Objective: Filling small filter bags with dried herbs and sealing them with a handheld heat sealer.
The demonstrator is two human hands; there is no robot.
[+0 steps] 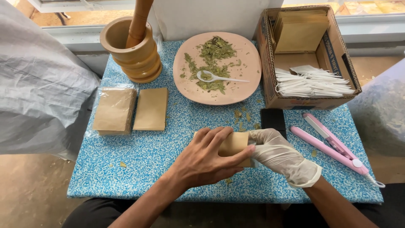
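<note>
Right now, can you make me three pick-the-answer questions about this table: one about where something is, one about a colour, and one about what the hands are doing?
1. Where is the white spoon?
A. on the plate
B. in the box
C. on the floor

2. What colour is the flat iron?
A. green
B. pink
C. black

3. What do the hands hold?
A. nothing
B. the pestle
C. a brown packet

Answers: 1 A, it lies among the leaves. 2 B, both arms are pink. 3 C, the left hand and gloved right hand grip it.
</note>
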